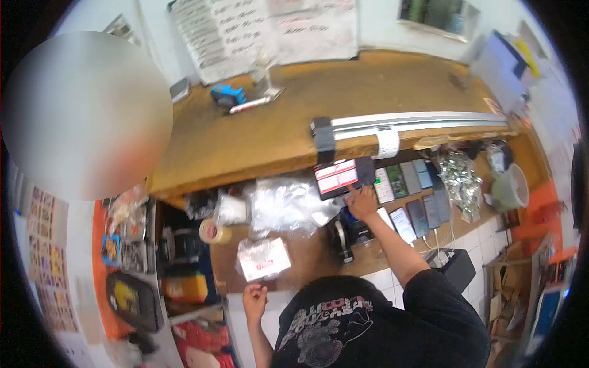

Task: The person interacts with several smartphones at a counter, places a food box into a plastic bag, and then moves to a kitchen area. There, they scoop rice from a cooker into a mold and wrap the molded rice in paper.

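- Tablet point(336, 178): on the lower desk, right by the upper shelf's point(245, 138) front edge. Screen lit red/white, facing up. Long axis roughly left-right, right end slightly farther away.
- Right hand point(362, 199): index finger at the tablet's near edge, no grip on it. Other fingers: can't tell.
- Left hand point(256, 297): thumb and fingertips look together, just off the desk's near edge. Can't tell if anything's pinched.
- Packet point(264, 260): 1, white, red print, clear wrap. Just beyond left hand, long axis roughly left-right.
- In the way: black tape dispenser point(341, 240), 1, between packet and right hand. Right forearm crosses beside the phones point(418, 219).
- Phones: two rows, at least 8, right of the tablet. Exact count unclear.
- Clear bags point(288, 205): pile left of the tablet, count unclear.
- Tape roll point(210, 230): at least 1, left of the bags' near side.
- Up top: 1 blue tool point(227, 96), 1 red-white stick point(250, 105), metal rails point(417, 124) along the front edge, 1 paper slip point(388, 142) hanging over.
- Far right: foil pile point(460, 181), 1 green bucket point(510, 187).
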The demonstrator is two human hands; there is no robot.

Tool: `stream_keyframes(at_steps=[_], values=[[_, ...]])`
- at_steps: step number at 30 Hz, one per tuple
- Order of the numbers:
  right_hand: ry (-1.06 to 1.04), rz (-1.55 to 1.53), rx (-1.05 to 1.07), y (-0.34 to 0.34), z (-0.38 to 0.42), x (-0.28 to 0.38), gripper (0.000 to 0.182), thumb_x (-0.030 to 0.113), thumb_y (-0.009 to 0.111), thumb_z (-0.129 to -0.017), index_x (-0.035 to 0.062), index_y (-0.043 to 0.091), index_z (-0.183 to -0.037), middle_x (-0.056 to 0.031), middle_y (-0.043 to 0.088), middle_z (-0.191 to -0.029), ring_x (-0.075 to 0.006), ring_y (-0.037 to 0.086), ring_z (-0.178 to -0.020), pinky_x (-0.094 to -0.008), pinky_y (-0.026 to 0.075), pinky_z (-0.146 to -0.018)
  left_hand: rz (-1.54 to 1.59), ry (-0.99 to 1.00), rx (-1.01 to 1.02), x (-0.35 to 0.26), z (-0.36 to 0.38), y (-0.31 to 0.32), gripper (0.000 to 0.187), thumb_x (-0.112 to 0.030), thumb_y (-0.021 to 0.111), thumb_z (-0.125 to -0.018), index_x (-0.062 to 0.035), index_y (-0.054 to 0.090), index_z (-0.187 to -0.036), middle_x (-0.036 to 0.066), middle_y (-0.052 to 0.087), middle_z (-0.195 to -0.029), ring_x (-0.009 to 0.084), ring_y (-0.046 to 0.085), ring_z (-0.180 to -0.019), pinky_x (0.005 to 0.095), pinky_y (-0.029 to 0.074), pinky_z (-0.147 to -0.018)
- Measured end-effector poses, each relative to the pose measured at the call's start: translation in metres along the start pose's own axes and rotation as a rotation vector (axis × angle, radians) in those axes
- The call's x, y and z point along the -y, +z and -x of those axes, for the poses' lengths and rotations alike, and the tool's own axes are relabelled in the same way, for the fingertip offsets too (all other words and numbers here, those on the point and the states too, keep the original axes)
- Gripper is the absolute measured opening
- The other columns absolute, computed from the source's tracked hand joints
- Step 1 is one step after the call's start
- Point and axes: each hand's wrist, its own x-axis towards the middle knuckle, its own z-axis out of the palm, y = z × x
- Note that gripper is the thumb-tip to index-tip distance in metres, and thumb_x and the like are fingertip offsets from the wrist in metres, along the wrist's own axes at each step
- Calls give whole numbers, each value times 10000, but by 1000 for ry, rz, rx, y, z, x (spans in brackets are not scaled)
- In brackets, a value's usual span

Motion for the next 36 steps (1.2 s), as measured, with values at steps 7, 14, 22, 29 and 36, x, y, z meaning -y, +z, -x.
stream_keyframes(at_steps=[7, 14, 22, 29, 36], values=[[-10, -329, -12, -14, -4, -1, 540, 398, 593, -1001, 151, 507, -1474, -222, 579, -1193, -421, 558, -1140, -545, 472, -937, -368, 113, -156, -13, 37, 41, 437, -156, 817, -872, -16, 586, -1216, 116, 678, -881, 215, 673, -811, 338, 571, -708], [10, -986, -6, -8, 19, -32, 382, 138, 677, -968, 43, 602, -1330, -91, 635, -1009, -178, 599, -880, -320, 501, -798, -602, 352, -553, -84, -55, 82, 948, -181, 867, -781, 6, 345, -1551, 293, 523, -1433, 480, 492, -1316, 512, 340, -1150], [251, -1365, -74, -95, 13, -109, 218, 126, 637, -1007, 28, 683, -1196, -16, 690, -1017, -90, 603, -894, -258, 483, -790, -655, 599, -190, -44, -47, 68, 459, 17, 718, -686, -9, 719, -1144, 181, 683, -1093, 389, 597, -1115, 459, 461, -1001], [278, -1526, -344, -195, -29, -90, 371, 219, 683, -1019, -18, 594, -1290, -98, 704, -1144, -142, 638, -1077, -315, 502, -946, -648, 591, -229, -39, -21, 76, 428, 53, 637, -670, -25, 720, -1083, 150, 641, -977, 368, 589, -1022, 442, 481, -935], [198, -1668, -179, -199, -39, -84, 317, 130, 755, -957, 3, 610, -1209, -51, 724, -966, -141, 683, -954, -259, 509, -889, -740, 443, -329, -111, -20, 103, 916, -45, 668, -765, -42, 282, -1596, 292, 251, -1573, 498, 178, -1512, 557, 191, -1243]])
